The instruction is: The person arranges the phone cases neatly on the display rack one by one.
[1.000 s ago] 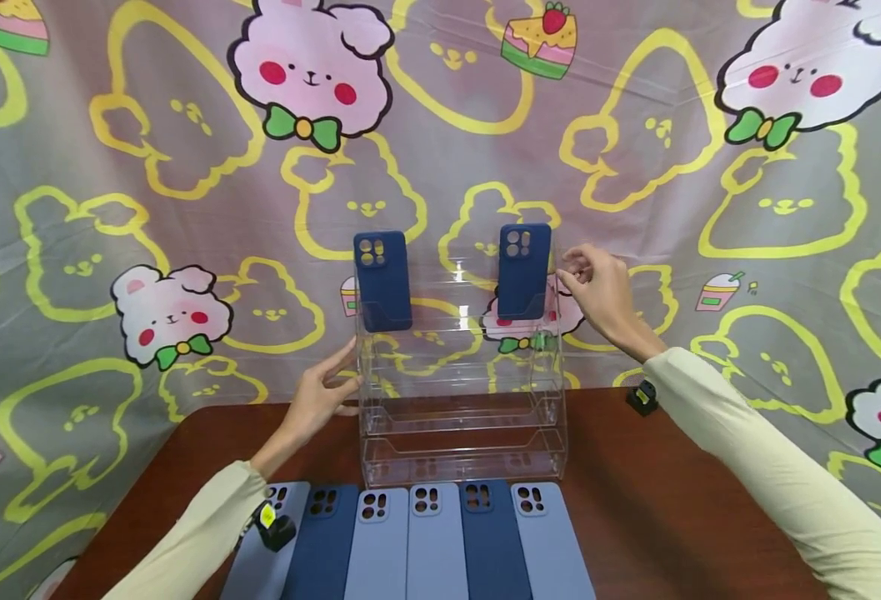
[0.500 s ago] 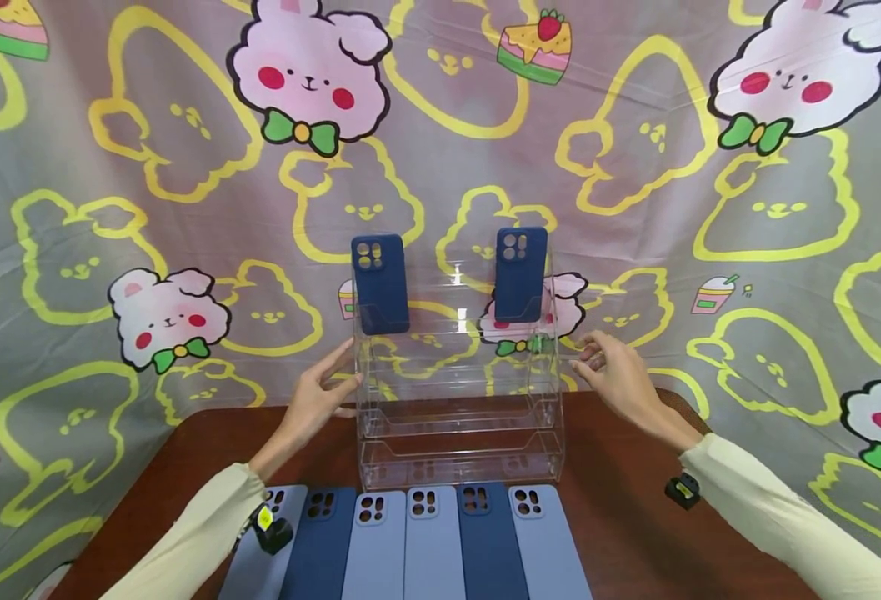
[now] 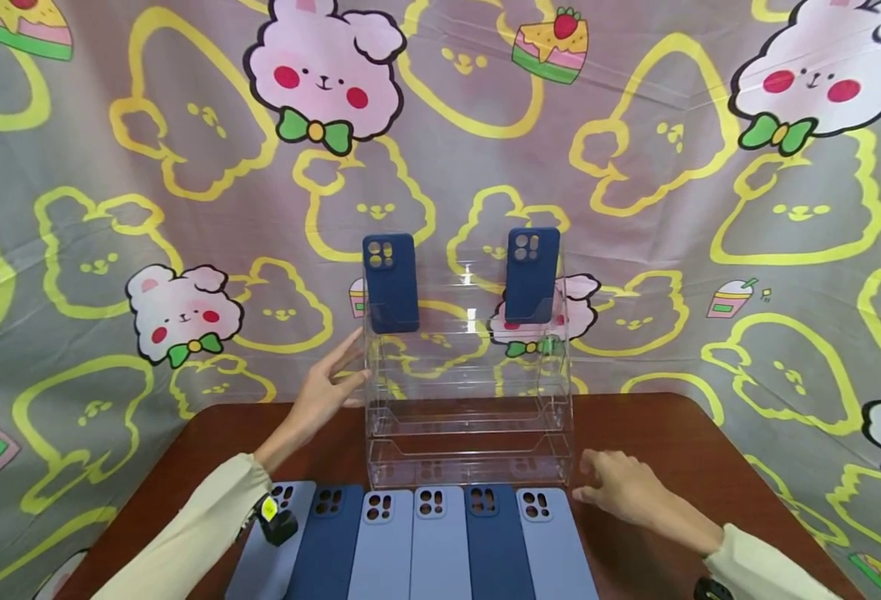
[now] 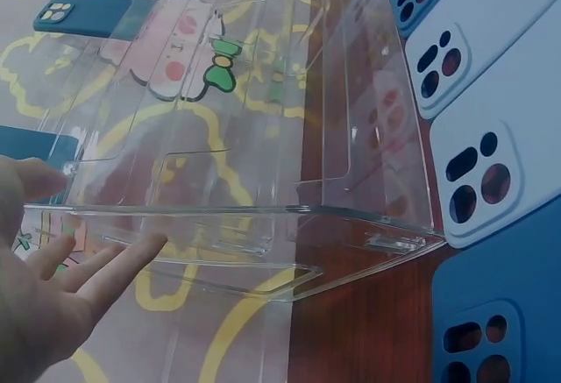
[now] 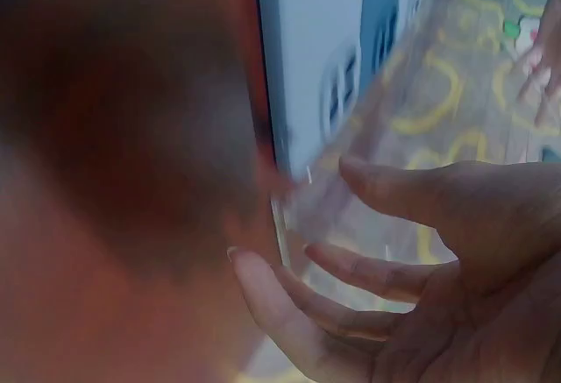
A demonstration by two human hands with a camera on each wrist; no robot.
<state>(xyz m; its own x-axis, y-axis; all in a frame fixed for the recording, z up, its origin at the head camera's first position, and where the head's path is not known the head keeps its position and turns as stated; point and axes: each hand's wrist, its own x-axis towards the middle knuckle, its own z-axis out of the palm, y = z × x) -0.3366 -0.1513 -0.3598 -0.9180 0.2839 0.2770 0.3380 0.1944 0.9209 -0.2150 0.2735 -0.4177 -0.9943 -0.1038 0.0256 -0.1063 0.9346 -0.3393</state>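
A clear tiered display rack point(image 3: 470, 468) stands on the table. Two dark blue phone cases sit upright in its top tier, one on the left point(image 3: 393, 292) and one on the right point(image 3: 533, 285). My left hand point(image 3: 323, 396) is at the rack's left side, thumb and fingertips right at the side panel; in the left wrist view its fingers are spread and fairly straight. Low beside the rack's front right corner, my right hand point(image 3: 623, 485) has loosely bent fingers and holds nothing. The nearest case to it is a light blue phone case point(image 3: 558, 546) lying flat.
Several light and dark blue phone cases lie side by side in front of the rack, among them a dark blue one point(image 3: 491, 546). A patterned cloth point(image 3: 440, 167) hangs behind the brown table point(image 3: 650, 425).
My right hand has come down from beside the right case in the top tier to near the table by the row of cases. The left hand has stayed at the rack's side.
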